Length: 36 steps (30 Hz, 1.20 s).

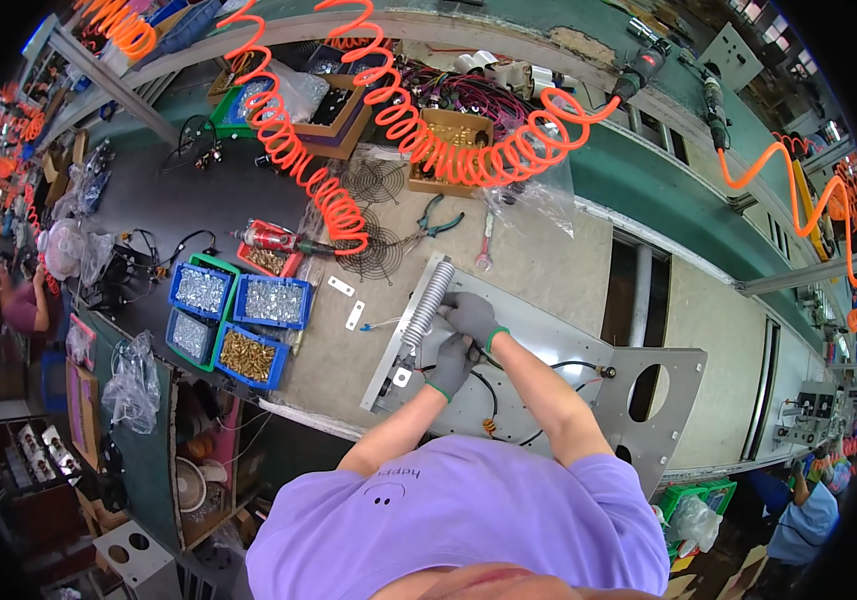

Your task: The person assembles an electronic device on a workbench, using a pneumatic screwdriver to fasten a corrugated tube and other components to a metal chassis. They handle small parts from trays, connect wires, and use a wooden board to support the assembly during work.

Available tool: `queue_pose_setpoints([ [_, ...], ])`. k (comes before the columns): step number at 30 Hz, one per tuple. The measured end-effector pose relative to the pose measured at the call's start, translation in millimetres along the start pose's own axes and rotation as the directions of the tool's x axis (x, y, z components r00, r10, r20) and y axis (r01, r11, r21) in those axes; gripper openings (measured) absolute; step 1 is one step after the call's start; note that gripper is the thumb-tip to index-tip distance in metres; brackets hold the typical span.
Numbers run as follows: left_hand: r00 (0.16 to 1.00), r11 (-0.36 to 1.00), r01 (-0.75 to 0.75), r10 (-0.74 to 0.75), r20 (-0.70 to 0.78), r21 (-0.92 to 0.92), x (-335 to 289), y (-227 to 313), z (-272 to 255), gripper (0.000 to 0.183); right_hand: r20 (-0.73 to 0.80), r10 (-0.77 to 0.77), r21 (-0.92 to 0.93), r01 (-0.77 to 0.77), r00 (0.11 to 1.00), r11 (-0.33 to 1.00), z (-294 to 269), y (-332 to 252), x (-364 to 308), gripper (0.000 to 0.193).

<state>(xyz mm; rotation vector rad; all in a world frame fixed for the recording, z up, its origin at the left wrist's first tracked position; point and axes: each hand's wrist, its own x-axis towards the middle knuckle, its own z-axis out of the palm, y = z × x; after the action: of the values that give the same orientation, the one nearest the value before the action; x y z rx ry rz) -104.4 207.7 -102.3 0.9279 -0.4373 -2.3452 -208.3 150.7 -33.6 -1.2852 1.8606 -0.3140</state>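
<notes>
My hands, in grey gloves with green cuffs, are close together over a grey sheet-metal housing (538, 350) on the bench. My left hand (451, 367) is closed near a black cable (488, 385); whatever is in its fingers is too small to name. Just beyond it, my right hand (471, 318) is curled beside a ribbed silvery coil (429, 303) along the housing's left side. Its fingertips are hidden. A white tag with a hole (401, 377) lies at the housing's lower left. At the right end, an upright plate (683, 385) has large oval cutouts.
Left of the housing are blue bins of screws (273, 302) and brass fasteners (248, 357), with a red pneumatic screwdriver (273, 238) behind. Pliers (435, 222), a wrench (485, 243) and round wire guards (373, 255) lie beyond. Orange coiled hoses (488, 165) hang overhead. Other people work at both sides.
</notes>
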Motion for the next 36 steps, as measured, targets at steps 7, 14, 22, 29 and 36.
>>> queue_pose_setpoints([
  [7, 0.998, 0.998, -0.053, 0.052, -0.043, -0.027, 2.9, -5.1, 0.8, 0.010, 0.035, -0.005, -0.205, 0.012, 0.999, 0.979, -4.4, -2.9, -1.0, 0.029],
  [14, 0.894, 0.659, -0.412, 0.427, 0.137, 0.629, 23.0, -30.7, -39.7, 0.009, -0.072, -0.116, -0.350, 0.084, 0.991, 0.933, 3.4, -8.3, -1.8, 0.025],
  [22, 0.996, 0.999, -0.006, 0.003, -0.086, -0.041, 2.1, -0.8, 0.4, 0.010, 0.051, 0.028, -0.427, -0.003, 0.998, 0.904, -4.0, -11.8, 6.9, 0.026],
  [29, 0.990, 0.913, -0.101, 0.132, -0.052, 0.395, 0.4, 6.3, 9.0, 0.017, -0.090, -0.166, -0.208, 0.144, 0.982, 0.967, -13.4, 9.6, 7.7, 0.024],
  [36, 1.000, 1.000, -0.007, 0.007, -0.017, 0.028, -5.3, 15.0, 9.1, 0.024, -0.314, -0.026, -0.106, -0.008, 0.949, 0.994, -65.0, 21.8, 90.3, 0.035],
])
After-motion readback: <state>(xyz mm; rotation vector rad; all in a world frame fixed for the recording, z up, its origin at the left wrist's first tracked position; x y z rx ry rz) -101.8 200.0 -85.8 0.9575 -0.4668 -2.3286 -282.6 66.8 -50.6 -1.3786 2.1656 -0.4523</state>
